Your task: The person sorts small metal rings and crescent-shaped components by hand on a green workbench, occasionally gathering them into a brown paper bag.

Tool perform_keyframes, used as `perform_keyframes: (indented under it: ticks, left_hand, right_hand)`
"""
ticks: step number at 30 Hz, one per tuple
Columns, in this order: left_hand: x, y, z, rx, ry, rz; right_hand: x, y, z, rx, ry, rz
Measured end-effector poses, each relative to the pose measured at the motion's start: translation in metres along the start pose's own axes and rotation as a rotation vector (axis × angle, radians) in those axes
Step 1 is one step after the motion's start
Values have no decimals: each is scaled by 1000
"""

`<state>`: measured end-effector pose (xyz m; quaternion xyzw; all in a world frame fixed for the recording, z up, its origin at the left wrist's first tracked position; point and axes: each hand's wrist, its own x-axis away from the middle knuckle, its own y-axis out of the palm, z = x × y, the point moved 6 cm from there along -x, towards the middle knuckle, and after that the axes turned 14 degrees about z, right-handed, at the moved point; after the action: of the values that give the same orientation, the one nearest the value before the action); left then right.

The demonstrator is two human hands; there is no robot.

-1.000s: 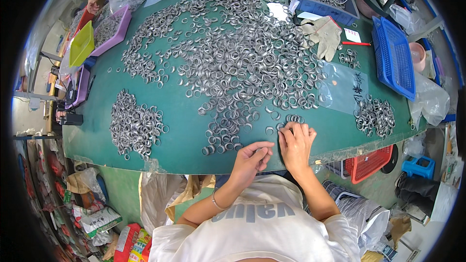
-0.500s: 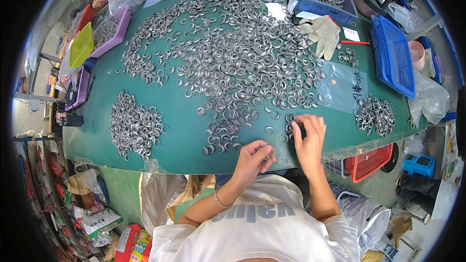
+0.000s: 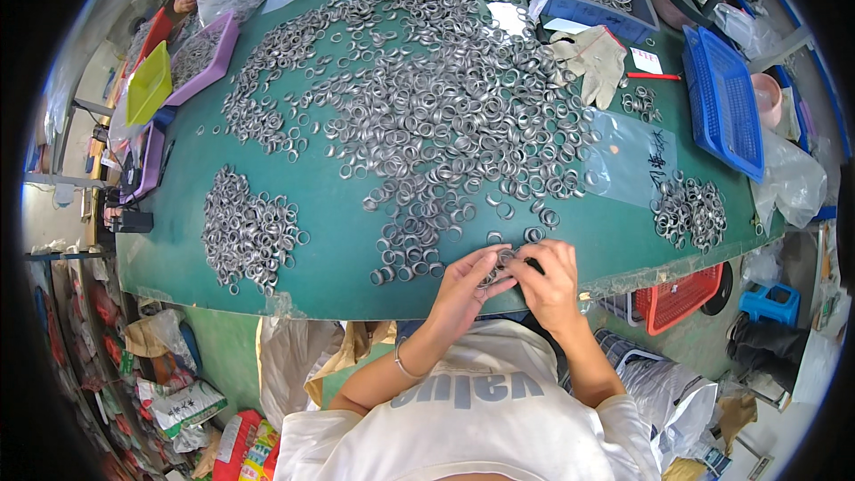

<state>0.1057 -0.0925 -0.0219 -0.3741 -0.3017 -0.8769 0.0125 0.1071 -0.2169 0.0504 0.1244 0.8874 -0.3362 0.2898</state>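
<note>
My left hand (image 3: 463,292) and my right hand (image 3: 550,283) meet at the table's near edge. Between the left thumb and fingers are grey metal rings (image 3: 506,256); how many, I cannot tell. The right fingertips pinch at the same rings from the other side, partly hiding them. Just beyond the hands, a few loose rings (image 3: 534,234) lie on the green table (image 3: 338,240). A broad spread of rings (image 3: 445,116) covers the middle. Smaller heaps sit apart: a left heap (image 3: 245,232) and a right heap (image 3: 690,214).
A clear plastic bag (image 3: 628,156) lies flat beside the right heap. Further back are a work glove (image 3: 597,62), a red pen (image 3: 653,77), a blue basket (image 3: 723,107) and a blue bin (image 3: 588,4) of rings. A purple tray (image 3: 205,62) stands at left; another person's hand (image 3: 184,4) shows behind.
My right hand has come back from the loose rings to my left hand, and their fingertips now meet. Some rings beyond the hands have shifted.
</note>
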Motion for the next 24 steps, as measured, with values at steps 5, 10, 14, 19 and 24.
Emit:
perform_keyframes:
  ticks: [5,10,14,19,24]
  left_hand:
    - [0,0,-1,-77,-22,4]
    - [6,6,7,-22,-63,-18]
    - [8,6,10,-10,-59,-49]
    - [9,8,10,-19,-16,-70]
    - [11,14,10,59,-80,-67]
  right_hand:
    - [-5,-8,17,-57,143,16]
    - [-22,2,45,333,166,13]
    - [-21,4,50,282,123,86]
    - [14,-2,51,-416,802,138]
    - [37,14,49,-1039,1194,174]
